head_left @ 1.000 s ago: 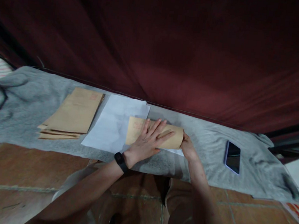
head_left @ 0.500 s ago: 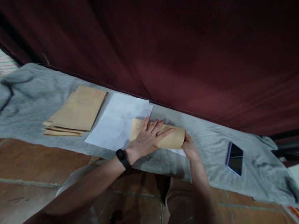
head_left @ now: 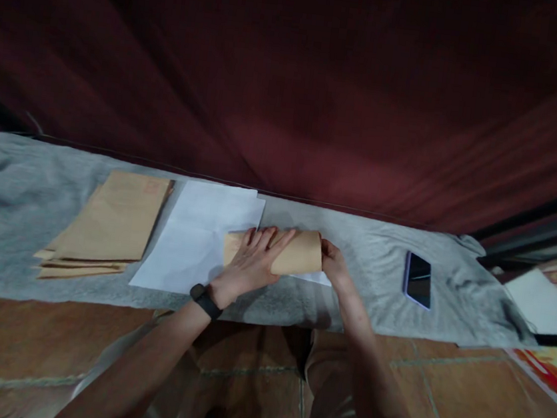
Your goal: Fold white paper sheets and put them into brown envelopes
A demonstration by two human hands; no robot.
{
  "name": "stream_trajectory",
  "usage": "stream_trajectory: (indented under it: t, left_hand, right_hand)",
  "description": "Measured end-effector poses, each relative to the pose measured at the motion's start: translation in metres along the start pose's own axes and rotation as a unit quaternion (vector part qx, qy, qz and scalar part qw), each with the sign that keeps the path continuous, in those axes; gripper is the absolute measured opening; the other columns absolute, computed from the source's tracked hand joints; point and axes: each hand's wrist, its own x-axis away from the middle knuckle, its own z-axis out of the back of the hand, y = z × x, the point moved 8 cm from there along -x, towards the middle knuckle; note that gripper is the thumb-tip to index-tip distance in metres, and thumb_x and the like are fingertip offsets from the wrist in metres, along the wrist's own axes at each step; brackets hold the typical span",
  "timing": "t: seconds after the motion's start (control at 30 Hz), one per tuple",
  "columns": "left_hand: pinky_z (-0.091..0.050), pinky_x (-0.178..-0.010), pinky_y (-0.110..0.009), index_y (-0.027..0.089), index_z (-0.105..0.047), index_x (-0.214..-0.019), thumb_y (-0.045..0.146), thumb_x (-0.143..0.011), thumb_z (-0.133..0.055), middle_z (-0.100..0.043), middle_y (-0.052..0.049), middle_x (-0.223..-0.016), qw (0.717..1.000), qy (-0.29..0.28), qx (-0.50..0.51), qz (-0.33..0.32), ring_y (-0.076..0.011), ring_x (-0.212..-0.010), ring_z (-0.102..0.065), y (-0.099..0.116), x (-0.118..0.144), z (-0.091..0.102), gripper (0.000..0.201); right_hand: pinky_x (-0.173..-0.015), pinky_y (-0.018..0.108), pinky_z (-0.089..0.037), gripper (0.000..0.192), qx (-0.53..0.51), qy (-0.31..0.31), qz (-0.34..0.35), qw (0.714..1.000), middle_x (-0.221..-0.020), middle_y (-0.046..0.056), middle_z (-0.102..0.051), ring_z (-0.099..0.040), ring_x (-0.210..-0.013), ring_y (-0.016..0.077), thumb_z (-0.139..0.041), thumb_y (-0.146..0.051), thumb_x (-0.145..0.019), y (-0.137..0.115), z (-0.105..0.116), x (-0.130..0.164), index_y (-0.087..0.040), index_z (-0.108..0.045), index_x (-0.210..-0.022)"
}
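The work appears to be in its middle, as I judge it: one brown envelope [head_left: 301,252] is under the hands, and it is not lying flat, because its end at three o'clock is curved up like a tube. What is finished inside it, I cannot tell. The left hand [head_left: 252,260] is spread open on top of it, palm down, without gripping. The right hand [head_left: 333,262] is at the curved end, its fingers bent around the edge and partly hidden, so it seems to hold the paper there.

From this envelope, the white sheets [head_left: 196,226] lie toward nine o'clock, smooth and thin, with corners not aligned; a white edge also shows below the envelope, near five o'clock. Farther at nine o'clock is a pile of brown envelopes [head_left: 116,217] — matte, stiff paper, loosely fanned, with a pale red print on the top one. No hand touches this pile.

At three o'clock, well apart, lies a phone [head_left: 419,280], hard and glossy. Everything rests on a soft grey cloth [head_left: 369,246], wrinkled at both ends — and at twelve o'clock rises a dark red hanging fabric [head_left: 295,103].
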Motion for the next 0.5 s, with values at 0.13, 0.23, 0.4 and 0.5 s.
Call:
stream_trajectory:
  t: [0.13, 0.23, 0.4, 0.5]
  left_hand:
    - [-0.027, -0.115, -0.052, 0.026, -0.013, -0.161, 0.037, -0.076, -0.073, -0.045, -0.014, -0.146, 1.000, -0.005, 0.010, 0.012, -0.0341, -0.135, -0.041, -0.009, -0.003, -0.006, 0.104]
    - [-0.027, -0.115, -0.052, 0.025, -0.013, -0.161, 0.038, -0.075, -0.074, -0.046, -0.015, -0.146, 1.000, -0.005, 0.010, 0.015, -0.0345, -0.134, -0.042, -0.012, -0.004, -0.009, 0.106]
    - [-0.021, -0.119, -0.054, 0.025, -0.013, -0.160, 0.041, -0.076, -0.073, -0.047, -0.014, -0.145, 1.000, 0.000, 0.007, -0.007, -0.0335, -0.134, -0.043, -0.005, -0.004, -0.013, 0.104]
    - [-0.020, -0.120, -0.055, 0.024, -0.014, -0.160, 0.039, -0.077, -0.072, -0.048, -0.015, -0.145, 1.000, -0.006, 0.001, -0.030, -0.0330, -0.135, -0.044, 0.000, -0.003, -0.016, 0.102]
  right_hand:
    - [-0.077, 0.030, -0.051, 0.021, 0.032, 0.116, 0.070, 0.990, -0.082, 0.000, -0.069, -0.063, -0.079, 0.0171, -0.059, -0.032, -0.074, -0.018, 0.023, 0.003, -0.022, -0.066, -0.091]
    - [-0.086, 0.031, -0.050, 0.021, 0.020, 0.195, 0.134, 0.971, -0.095, 0.003, -0.071, -0.064, -0.090, 0.0179, -0.059, -0.031, -0.078, -0.038, 0.041, 0.013, -0.022, -0.067, -0.094]
    - [-0.067, 0.026, -0.049, 0.019, -0.029, -0.002, 0.018, 0.999, -0.076, -0.001, -0.069, -0.060, -0.069, 0.0151, -0.060, -0.032, -0.073, -0.028, 0.017, 0.012, -0.020, -0.071, -0.083]
    - [-0.058, 0.021, -0.043, 0.016, -0.037, -0.128, -0.059, 0.989, -0.065, -0.004, -0.065, -0.054, -0.058, 0.0113, -0.063, -0.029, -0.067, -0.017, -0.001, 0.019, -0.018, -0.072, -0.076]
